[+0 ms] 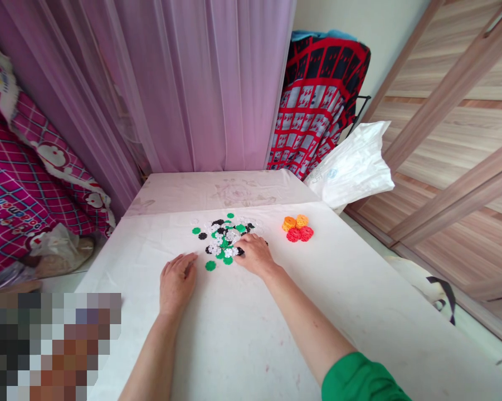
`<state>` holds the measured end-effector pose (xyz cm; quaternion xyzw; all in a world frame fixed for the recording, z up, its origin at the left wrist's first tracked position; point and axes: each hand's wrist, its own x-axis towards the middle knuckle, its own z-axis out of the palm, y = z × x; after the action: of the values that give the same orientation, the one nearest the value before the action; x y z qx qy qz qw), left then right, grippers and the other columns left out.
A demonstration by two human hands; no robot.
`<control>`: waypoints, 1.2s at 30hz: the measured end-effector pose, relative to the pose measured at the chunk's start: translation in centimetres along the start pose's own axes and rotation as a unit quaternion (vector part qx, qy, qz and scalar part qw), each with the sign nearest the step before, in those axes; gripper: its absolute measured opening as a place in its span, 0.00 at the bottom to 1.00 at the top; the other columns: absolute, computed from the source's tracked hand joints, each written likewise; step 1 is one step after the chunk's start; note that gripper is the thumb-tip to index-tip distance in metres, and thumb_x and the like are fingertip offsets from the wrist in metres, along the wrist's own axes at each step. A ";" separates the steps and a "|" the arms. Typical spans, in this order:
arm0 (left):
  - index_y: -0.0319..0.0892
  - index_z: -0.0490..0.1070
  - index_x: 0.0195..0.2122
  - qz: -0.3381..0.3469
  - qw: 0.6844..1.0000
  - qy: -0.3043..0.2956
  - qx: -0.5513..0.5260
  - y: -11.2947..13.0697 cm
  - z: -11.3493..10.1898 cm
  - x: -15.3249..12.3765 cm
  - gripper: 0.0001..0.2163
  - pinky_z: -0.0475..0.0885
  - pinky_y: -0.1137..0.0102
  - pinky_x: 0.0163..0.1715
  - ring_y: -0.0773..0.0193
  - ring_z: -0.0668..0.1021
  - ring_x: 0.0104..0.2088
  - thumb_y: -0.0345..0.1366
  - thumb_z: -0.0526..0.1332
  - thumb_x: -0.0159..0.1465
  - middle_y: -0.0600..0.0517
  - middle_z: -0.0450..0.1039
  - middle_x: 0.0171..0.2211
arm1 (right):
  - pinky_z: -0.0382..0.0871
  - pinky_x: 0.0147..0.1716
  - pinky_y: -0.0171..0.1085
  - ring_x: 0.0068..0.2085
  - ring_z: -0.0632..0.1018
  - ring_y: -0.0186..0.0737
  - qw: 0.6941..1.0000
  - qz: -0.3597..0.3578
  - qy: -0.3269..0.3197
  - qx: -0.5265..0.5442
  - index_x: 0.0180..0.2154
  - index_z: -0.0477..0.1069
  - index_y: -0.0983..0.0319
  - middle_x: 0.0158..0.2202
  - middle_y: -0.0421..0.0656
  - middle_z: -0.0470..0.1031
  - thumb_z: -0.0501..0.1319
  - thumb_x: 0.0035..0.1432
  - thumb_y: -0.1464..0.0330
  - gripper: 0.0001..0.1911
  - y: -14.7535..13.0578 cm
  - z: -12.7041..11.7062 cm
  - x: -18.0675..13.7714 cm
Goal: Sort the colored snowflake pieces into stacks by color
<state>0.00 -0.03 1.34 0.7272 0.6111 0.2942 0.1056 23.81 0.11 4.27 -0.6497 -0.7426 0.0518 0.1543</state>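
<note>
A loose heap of small flower-shaped plastic discs in green, white and black lies on the white-covered table. My right hand rests on the heap's near right side, fingers curled down and pinching among the discs. My left hand lies palm down on the cloth just left of the heap, fingers loosely bent, a single green disc beside it. A joined cluster of orange and red discs sits apart to the right.
Pink curtains hang behind the table. A red patterned cloth over a rack and a white plastic bag stand at the back right. Pink bedding is at the left, a wooden wardrobe at the right.
</note>
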 end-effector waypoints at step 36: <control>0.47 0.76 0.45 0.007 1.000 -0.001 0.010 0.2 -0.2 -0.1 0.15 0.65 0.55 0.58 0.54 0.74 0.55 0.38 0.51 0.65 0.50 0.79 0.48 | 0.66 0.46 0.40 0.42 0.74 0.42 0.973 0.120 0.149 0.129 0.35 0.72 0.58 0.38 0.41 0.76 0.63 0.49 0.69 0.07 3.2 0.4 -6.9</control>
<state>0.00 -0.21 1.60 0.7326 0.6090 0.2879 0.0974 27.41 -6.14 1.86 -0.7092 -0.6146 0.0684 0.3385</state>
